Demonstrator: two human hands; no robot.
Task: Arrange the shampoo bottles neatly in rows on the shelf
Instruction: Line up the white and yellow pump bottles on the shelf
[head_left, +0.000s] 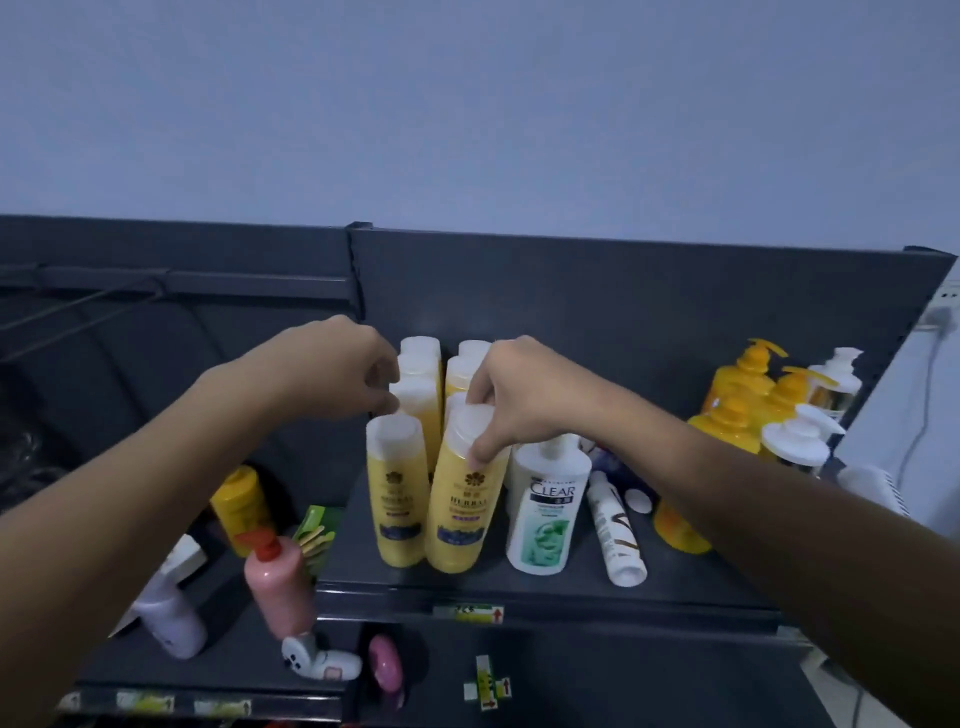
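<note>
A: Yellow Herbal bottle, frame centre, front of right row on shelf; right hand pinches its white cap, axis upright.

B: Left hand?

A: Fingers curled at the left row's second bottle; contact unclear.

Herbal bottles: yellow, white caps — dark blue label band
Clear bottle: white, pale green picture
Pump bottles, far right: orange-yellow
Left bottle: pink, red cap
Shelf: dark grey — wall pale blue-grey
</note>
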